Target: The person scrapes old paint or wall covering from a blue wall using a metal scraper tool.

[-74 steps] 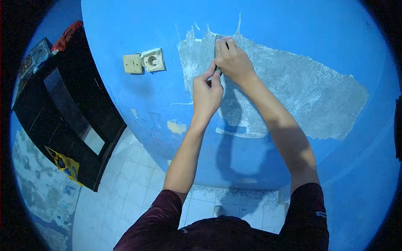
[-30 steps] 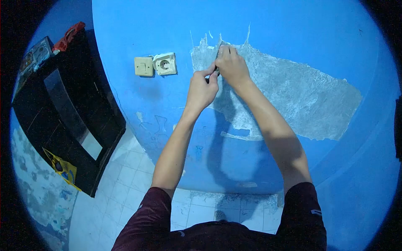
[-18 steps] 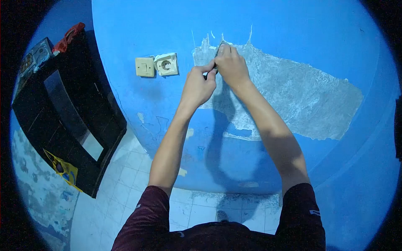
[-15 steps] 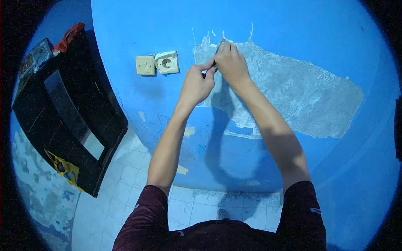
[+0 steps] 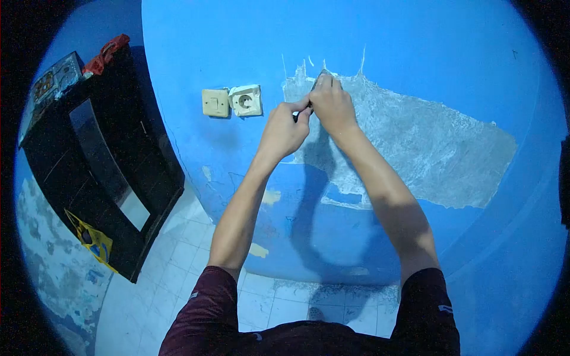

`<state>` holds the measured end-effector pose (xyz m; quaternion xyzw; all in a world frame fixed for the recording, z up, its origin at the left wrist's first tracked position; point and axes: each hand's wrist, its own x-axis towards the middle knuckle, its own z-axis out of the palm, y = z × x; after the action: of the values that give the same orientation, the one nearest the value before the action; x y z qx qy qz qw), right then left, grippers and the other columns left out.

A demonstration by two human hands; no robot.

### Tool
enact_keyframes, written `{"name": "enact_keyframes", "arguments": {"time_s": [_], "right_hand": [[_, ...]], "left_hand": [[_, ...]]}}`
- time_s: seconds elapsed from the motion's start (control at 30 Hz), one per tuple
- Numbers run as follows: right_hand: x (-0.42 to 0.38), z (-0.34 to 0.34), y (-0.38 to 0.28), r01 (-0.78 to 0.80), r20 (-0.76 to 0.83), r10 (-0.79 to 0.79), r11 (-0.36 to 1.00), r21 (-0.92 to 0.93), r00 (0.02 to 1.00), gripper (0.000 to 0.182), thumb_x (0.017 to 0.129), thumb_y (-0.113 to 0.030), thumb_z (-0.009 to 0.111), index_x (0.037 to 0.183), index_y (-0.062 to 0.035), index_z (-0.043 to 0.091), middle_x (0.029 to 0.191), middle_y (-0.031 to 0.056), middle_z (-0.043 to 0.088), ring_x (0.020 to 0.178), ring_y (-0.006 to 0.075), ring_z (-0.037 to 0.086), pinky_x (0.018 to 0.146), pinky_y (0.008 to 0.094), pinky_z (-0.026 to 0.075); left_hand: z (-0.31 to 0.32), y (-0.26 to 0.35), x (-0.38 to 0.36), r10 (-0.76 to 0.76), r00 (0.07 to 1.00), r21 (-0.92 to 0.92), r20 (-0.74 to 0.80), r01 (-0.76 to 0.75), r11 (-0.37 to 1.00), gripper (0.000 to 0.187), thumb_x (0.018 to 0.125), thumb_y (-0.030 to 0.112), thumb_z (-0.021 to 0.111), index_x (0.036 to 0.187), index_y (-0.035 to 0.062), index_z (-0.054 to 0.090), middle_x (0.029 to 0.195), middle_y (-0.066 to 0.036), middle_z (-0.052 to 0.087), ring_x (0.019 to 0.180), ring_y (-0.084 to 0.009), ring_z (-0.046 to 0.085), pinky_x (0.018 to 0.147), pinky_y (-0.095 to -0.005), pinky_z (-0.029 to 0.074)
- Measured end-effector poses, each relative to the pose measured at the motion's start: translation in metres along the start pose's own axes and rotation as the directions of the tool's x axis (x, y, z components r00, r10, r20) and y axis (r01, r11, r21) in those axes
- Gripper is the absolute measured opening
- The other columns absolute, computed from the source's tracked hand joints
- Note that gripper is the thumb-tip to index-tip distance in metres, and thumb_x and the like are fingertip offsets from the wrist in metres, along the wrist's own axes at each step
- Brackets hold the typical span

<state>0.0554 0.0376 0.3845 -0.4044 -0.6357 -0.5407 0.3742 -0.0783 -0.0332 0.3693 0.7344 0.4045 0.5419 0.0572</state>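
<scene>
My right hand [image 5: 333, 101] is closed around a dark-handled scraper [image 5: 311, 105], pressed to the wall near the upper left of a bare grey patch [image 5: 427, 148]. Most of the tool is hidden by my fingers, its blade included. My left hand [image 5: 285, 130] pinches the lower end of the same handle with thumb and fingers, touching the right hand. Around the patch the wall [image 5: 415, 41] is painted blue. Thin pale scratches run upward from the patch's top edge, just above my hands.
Left of my hands, a light switch [image 5: 215, 103] and a socket [image 5: 245, 101] sit on the wall. A dark cabinet [image 5: 119, 127] stands at far left, with a red bag [image 5: 107, 54] on top and a yellow bag [image 5: 92, 240] by its lower end. White floor tiles [image 5: 285, 302] lie below.
The view has tilted slightly, so the wall and my hands appear lower and a little to the right. Both hands stay closed on the scraper at nearly the same spot on the patch.
</scene>
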Motion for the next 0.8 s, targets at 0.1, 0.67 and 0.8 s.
{"name": "enact_keyframes", "arguments": {"time_s": [0.1, 0.67, 0.8], "right_hand": [[0.001, 0.001, 0.001, 0.001, 0.016, 0.000, 1.000, -0.011, 1.000, 0.014, 0.069, -0.014, 0.065, 0.073, -0.0011, 0.070, 0.084, 0.0138, 0.060, 0.080, 0.0250, 0.063, 0.060, 0.0285, 0.056], [-0.002, -0.003, -0.001, 0.033, -0.028, -0.034, 0.998, -0.044, 0.999, 0.017, 0.070, -0.014, 0.065, 0.075, 0.0006, 0.070, 0.083, 0.0170, 0.060, 0.080, 0.0293, 0.063, 0.061, 0.0301, 0.055], [-0.001, -0.011, 0.000, 0.014, 0.056, -0.012, 0.999, -0.030, 0.998, 0.015, 0.075, -0.008, 0.063, 0.083, 0.0039, 0.063, 0.084, 0.0107, 0.059, 0.083, 0.0204, 0.064, 0.060, 0.0273, 0.059]], "left_hand": [[-0.003, 0.006, -0.001, -0.037, 0.999, 0.015, 0.022, 0.037, 0.999, 0.032, 0.092, 0.015, 0.054, 0.120, 0.0038, 0.064, 0.057, -0.008, 0.055, 0.049, -0.0086, 0.043, 0.047, -0.0320, 0.038], [0.001, -0.016, 0.003, -0.065, 0.996, -0.007, 0.060, 0.065, 0.998, 0.033, 0.095, 0.019, 0.054, 0.125, 0.0103, 0.062, 0.057, 0.000, 0.052, 0.048, -0.0060, 0.043, 0.045, -0.0277, 0.037], [0.004, -0.016, 0.003, -0.053, 0.998, -0.034, 0.036, 0.054, 0.998, 0.032, 0.095, 0.021, 0.055, 0.123, 0.0099, 0.064, 0.057, -0.001, 0.053, 0.047, -0.0061, 0.044, 0.044, -0.0275, 0.037]]}}
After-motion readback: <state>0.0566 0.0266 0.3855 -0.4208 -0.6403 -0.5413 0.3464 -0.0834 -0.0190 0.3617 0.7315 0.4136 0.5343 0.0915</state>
